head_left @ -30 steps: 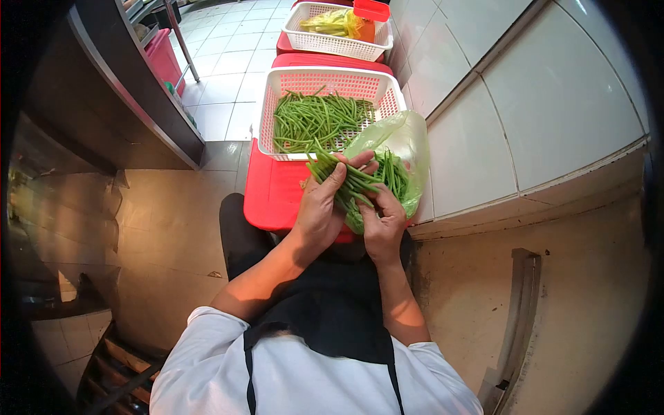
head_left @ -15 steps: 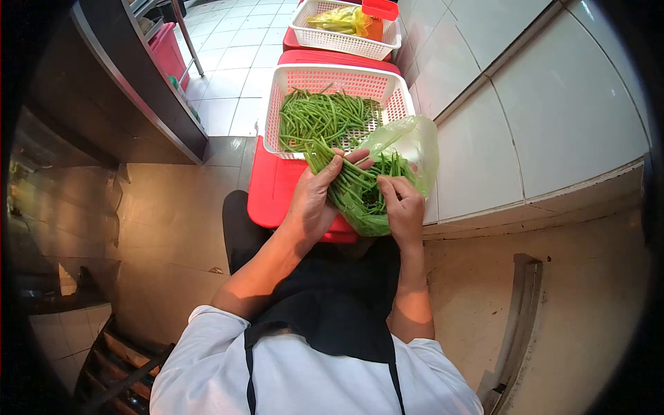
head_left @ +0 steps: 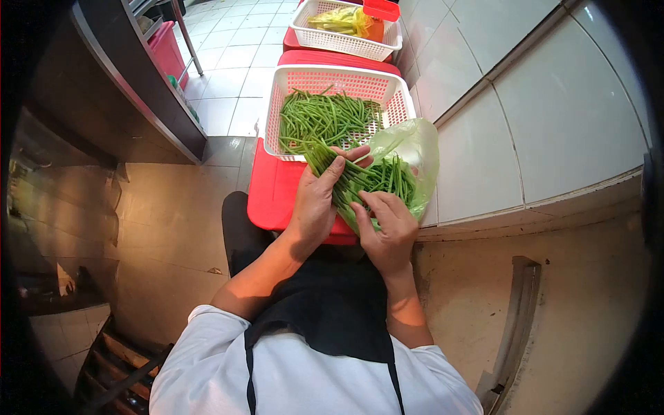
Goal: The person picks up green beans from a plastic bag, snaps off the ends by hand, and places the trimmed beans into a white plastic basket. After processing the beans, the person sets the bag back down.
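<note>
A white tiled wall is running along the right, and beside it a red lid is lying before the person's knees. On it a white basket is standing, with loose green beans spreading mostly over its left part. Beyond that, a second basket is holding a yellow bag. Nearer, a pale green plastic bag is gaping by the basket's near right corner, more beans showing inside.

The left hand is cradling a bunch of green beans, its thumb lying across the top and its fingers partly spread underneath, tips reaching past the beans. The right hand is bending its thumb and forefinger toward the bunch's lower end; whether they are pinching a bean, I cannot tell. The bunch itself is slanting between the two hands, over the plastic bag, its upper ends near the basket's rim.

Handling it well is probably depending on that left thumb: pressing enough to keep the stems parallel, without crushing them. The right fingertips are likely working best by taking only the ends and leaving the rest lying undisturbed
</note>
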`<state>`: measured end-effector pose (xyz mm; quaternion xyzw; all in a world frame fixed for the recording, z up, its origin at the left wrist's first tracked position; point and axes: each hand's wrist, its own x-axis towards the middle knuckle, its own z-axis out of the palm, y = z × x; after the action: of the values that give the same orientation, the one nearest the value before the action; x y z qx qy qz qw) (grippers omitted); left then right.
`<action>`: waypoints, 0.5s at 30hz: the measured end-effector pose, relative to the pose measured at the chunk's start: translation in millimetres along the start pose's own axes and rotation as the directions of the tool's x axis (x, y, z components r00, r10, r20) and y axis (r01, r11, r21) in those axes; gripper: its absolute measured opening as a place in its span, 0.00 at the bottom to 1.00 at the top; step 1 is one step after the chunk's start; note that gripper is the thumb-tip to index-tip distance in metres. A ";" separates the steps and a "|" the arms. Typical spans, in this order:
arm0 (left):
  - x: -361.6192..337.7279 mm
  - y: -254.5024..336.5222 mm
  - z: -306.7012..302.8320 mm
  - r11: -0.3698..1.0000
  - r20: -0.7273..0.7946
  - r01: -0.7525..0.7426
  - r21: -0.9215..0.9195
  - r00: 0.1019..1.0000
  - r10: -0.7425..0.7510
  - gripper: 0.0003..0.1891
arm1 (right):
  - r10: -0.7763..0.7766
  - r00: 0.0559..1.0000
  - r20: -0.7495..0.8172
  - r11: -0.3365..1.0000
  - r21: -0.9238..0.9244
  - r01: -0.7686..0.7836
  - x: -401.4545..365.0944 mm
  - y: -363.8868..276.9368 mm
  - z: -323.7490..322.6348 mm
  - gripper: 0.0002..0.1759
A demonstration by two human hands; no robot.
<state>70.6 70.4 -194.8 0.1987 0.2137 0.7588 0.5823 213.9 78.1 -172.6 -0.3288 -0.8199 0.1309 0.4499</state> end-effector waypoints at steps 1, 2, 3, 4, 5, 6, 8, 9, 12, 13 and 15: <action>-0.4 -0.2 1.0 1.000 0.011 -0.010 0.016 1.000 0.010 0.07 | -0.011 1.000 0.003 0.999 -0.033 0.011 -0.5 2.1 2.2 0.09; -1.3 -0.3 3.4 1.000 0.008 -0.008 0.026 1.000 0.008 0.07 | -0.023 1.000 0.007 0.998 -0.064 0.024 -1.2 4.7 4.8 0.10; -3.0 -0.2 6.5 0.999 0.005 -0.008 0.038 1.000 0.007 0.07 | -0.037 0.999 0.012 0.995 -0.094 0.038 -2.0 6.4 7.0 0.10; -4.2 0.6 7.9 0.999 0.000 -0.009 0.049 1.000 0.010 0.07 | 0.020 1.000 -0.004 0.999 0.025 -0.020 -2.7 7.3 8.3 0.10; -4.6 0.9 6.6 0.999 0.016 -0.005 0.048 1.000 0.004 0.07 | 0.079 0.997 -0.011 0.987 0.145 -0.076 -4.0 7.9 9.0 0.09; -4.7 0.2 4.5 0.999 0.034 0.001 0.046 0.999 -0.003 0.07 | 0.138 0.990 -0.013 0.956 0.262 -0.130 -5.7 8.3 9.7 0.08; -7.3 -0.8 4.7 1.000 0.046 0.029 0.008 0.999 -0.029 0.08 | 0.472 0.862 0.183 0.522 0.731 -0.441 -13.5 7.9 9.8 0.06; -9.8 -1.8 7.7 0.998 0.041 0.049 -0.030 0.998 -0.048 0.08 | 0.557 0.757 0.341 0.185 0.838 -0.514 -16.1 7.0 9.5 0.05; -10.4 -3.4 9.3 0.991 0.034 0.084 -0.102 0.996 -0.081 0.09 | 0.558 0.736 0.383 0.101 0.849 -0.518 -15.5 5.2 7.9 0.05; -9.9 -3.2 9.3 0.989 0.032 0.094 -0.119 0.995 -0.091 0.09 | 0.556 0.732 0.394 0.078 0.852 -0.518 -15.8 5.2 7.7 0.05; -11.9 -0.8 13.8 0.981 0.046 0.124 -0.149 0.992 -0.119 0.10 | 0.524 0.749 0.406 0.046 0.864 -0.501 -21.8 7.0 8.4 0.06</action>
<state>81.7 60.3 -184.4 0.1543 0.1564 0.7321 0.6448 218.1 69.7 -195.1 -0.2626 -0.3944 0.7372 0.4817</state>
